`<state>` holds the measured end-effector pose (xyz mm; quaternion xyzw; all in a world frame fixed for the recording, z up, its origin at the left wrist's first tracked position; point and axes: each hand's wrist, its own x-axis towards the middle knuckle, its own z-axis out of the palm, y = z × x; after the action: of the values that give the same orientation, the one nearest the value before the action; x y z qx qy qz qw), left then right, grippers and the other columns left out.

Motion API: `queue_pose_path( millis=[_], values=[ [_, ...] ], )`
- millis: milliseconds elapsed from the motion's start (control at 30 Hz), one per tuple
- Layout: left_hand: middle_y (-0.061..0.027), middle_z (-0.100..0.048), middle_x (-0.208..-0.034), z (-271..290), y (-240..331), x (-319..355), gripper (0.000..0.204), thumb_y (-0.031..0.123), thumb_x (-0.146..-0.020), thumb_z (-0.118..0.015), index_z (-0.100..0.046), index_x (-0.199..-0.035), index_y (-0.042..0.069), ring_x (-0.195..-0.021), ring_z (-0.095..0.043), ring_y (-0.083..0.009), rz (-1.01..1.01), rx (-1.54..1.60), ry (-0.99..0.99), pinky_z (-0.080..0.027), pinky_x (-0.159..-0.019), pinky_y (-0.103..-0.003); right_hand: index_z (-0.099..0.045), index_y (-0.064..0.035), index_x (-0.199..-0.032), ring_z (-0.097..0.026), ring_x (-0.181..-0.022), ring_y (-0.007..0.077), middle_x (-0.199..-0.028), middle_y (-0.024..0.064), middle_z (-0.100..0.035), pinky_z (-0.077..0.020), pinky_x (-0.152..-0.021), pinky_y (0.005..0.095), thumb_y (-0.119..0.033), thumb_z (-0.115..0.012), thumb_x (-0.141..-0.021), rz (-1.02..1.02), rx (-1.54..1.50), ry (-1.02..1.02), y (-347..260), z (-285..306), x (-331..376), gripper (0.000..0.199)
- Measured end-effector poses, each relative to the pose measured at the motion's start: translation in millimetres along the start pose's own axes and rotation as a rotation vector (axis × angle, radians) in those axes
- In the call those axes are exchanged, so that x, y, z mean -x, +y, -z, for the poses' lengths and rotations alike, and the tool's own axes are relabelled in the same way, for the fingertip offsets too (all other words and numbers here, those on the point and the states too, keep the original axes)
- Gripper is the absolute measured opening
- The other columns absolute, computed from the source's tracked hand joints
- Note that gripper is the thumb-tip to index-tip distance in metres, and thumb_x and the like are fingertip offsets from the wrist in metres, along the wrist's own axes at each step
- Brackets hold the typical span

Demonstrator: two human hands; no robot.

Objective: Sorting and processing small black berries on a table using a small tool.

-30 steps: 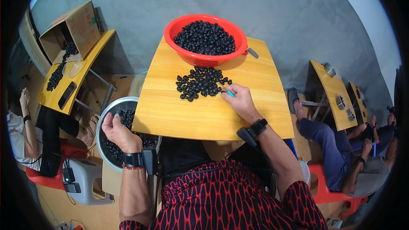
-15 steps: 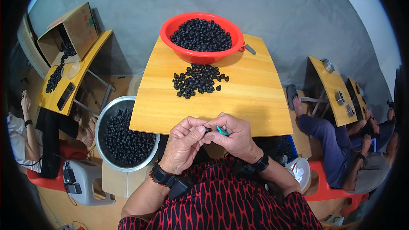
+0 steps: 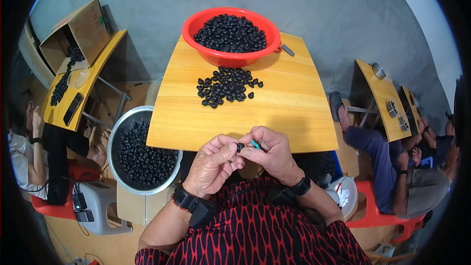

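Observation:
Close in front of my body, at the near edge of the wooden table [image 3: 196,130], my two hands meet. My left hand [image 3: 210,166] pinches a small round black piece [image 3: 240,147] between thumb and fingertips. In my right hand [image 3: 273,153] is a slim green-handled tool [image 3: 255,144], its working end hidden by the fingers. The right thumb lies against the black piece. Beyond the hands, a loose pile of similar black pieces [image 3: 226,88] with holes lies on the tabletop. Behind it stands a red basin [image 3: 230,59] heaped with more.
A grey handle-like object [image 3: 288,50] lies beside the red basin. Left of the table, a metal basin [image 3: 112,152] holds many black pieces. A white bucket [image 3: 351,206] stands at lower right. People sit at side tables; the left one bears a tipped cardboard box [image 3: 91,29].
The black piece shows more clearly between my fingertips. The green tool has turned in my right hand, with less of its handle showing. The view has shifted slightly.

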<state>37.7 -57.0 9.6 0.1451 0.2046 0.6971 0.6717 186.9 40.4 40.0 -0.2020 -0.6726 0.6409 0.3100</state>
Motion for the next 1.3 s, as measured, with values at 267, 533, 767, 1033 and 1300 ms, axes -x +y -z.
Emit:
queue_pose_path(
  millis=[267,533,767,1033,1300],
  values=[
    [-0.0098,-0.068,-0.091,-4,2,1,0.005,0.002,-0.094,-0.062,-0.063,-0.099,0.001,-0.080,-0.066,-0.0162,0.038,-0.015,-0.031,-0.057,-0.074,-0.031,-0.066,0.0007,-0.095,-0.061,-0.079,0.0053,-0.092,0.0039,-0.070,-0.0513,-0.071,0.0221,-0.003,-0.063,-0.091,-0.097,-0.207,-0.059,0,8,3,0.006],
    [-0.0101,-0.068,-0.093,-1,-1,1,0.003,0.002,-0.095,-0.062,-0.061,-0.098,0.002,-0.080,-0.066,-0.0164,0.020,-0.050,-0.060,-0.057,-0.075,-0.030,-0.067,0.0003,-0.101,-0.045,-0.067,0.0004,-0.075,-0.0059,-0.056,-0.0378,-0.058,0.0196,-0.010,-0.060,-0.094,-0.162,-0.234,-0.080,-3,12,6,0.014],
    [-0.0082,-0.067,-0.093,-2,3,0,0.012,0.007,-0.095,-0.063,-0.061,-0.105,0.001,-0.084,-0.064,-0.0165,-0.008,-0.071,-0.020,-0.052,-0.078,-0.032,-0.064,0.0025,-0.113,-0.043,-0.065,0.0022,-0.075,-0.0045,-0.051,-0.0328,-0.058,0.0187,-0.010,-0.057,-0.094,-0.102,-0.144,0.045,-9,14,4,0.023],
    [-0.0100,-0.067,-0.098,5,1,-1,0.019,0.008,-0.095,-0.063,-0.060,-0.111,-0.001,-0.088,-0.065,-0.0175,-0.058,-0.004,-0.050,-0.053,-0.083,-0.033,-0.063,0.0014,-0.116,-0.060,-0.076,0.0239,-0.085,0.0121,-0.062,-0.0483,-0.071,0.0323,-0.011,-0.062,-0.093,0.294,0.458,-0.115,-3,16,6,0.026],
    [-0.0102,-0.067,-0.098,4,3,-1,0.015,0.005,-0.095,-0.062,-0.059,-0.109,0.000,-0.085,-0.065,-0.0177,-0.085,0.008,-0.039,-0.053,-0.083,-0.034,-0.062,0.0021,-0.117,-0.056,-0.069,0.0246,-0.079,0.0122,-0.057,-0.0459,-0.062,0.0338,-0.006,-0.064,-0.091,0.341,0.556,-0.106,-11,15,8,0.027]
  ],
)
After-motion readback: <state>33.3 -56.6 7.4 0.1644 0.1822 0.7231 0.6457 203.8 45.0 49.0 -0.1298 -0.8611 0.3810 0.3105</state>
